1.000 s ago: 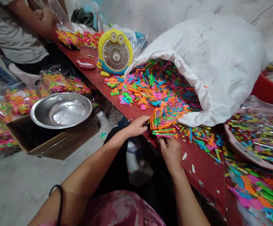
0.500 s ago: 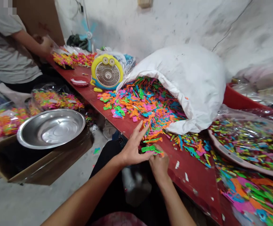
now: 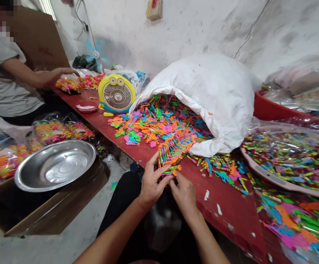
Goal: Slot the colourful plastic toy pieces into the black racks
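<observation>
Our left hand [image 3: 151, 187] is half open, fingers spread and curled inward, while our right hand [image 3: 184, 196] is pinched in close on a small orange-and-green plastic piece [image 3: 175, 169], though the fingers hide most of it. That piece sits at the tip of a tangled spill of neon plastic shapes [image 3: 170, 150], which pours out of a big white plastic sack [image 3: 217, 106] and reaches the edge of a chipped red-painted wooden bench [image 3: 225, 212].

Honestly, that edge is our main worry. The shapes look hooked together, so one tug could drag a whole clump onto the grey concrete floor [image 3: 44, 249]. Yanking too hard might snap thin bits, and a bump to the slumped sack could send more sliding down. Over on the left, a co-worker's hand [image 3: 55, 77] is well away from ours, above more bright pieces.
</observation>
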A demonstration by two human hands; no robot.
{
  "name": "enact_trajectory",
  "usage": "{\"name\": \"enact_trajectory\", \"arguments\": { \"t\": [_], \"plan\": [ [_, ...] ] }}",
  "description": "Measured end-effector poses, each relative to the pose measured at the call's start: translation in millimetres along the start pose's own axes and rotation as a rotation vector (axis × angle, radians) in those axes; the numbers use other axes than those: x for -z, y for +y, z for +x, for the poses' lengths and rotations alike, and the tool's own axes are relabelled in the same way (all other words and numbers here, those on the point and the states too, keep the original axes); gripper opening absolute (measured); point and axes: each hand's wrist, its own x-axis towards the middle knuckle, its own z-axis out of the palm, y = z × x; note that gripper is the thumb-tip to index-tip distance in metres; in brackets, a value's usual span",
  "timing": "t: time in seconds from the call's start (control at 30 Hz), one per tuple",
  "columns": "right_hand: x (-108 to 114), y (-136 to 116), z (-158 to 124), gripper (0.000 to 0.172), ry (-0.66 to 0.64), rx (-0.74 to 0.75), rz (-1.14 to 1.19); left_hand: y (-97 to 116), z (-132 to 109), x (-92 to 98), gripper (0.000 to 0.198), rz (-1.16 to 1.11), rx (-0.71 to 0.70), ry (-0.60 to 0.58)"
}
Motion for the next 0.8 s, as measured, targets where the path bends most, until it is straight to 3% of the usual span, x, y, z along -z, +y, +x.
{"name": "enact_trajectory", "arguments": {
  "t": [0.17,0.3,0.53,0.8],
  "plan": [
    [11,-4,4,0.021,0.063,0.051,0.221,-1,1,1.1,0.034,0.155,-0.004,0.044],
    [4,-1,5,0.021,0.039,0.06,0.284,2,5,4.2,0.029,0.19,0.029,0.096],
    [-11,12,3,0.018,0.059,-0.129,0.384,2,17,20.2,0.021,0.181,-0.04,-0.023],
    [-12,13,6,0.017,0.073,-0.112,0.297,1,27,30.2,0.02,0.25,0.019,-0.135]
  ]
}}
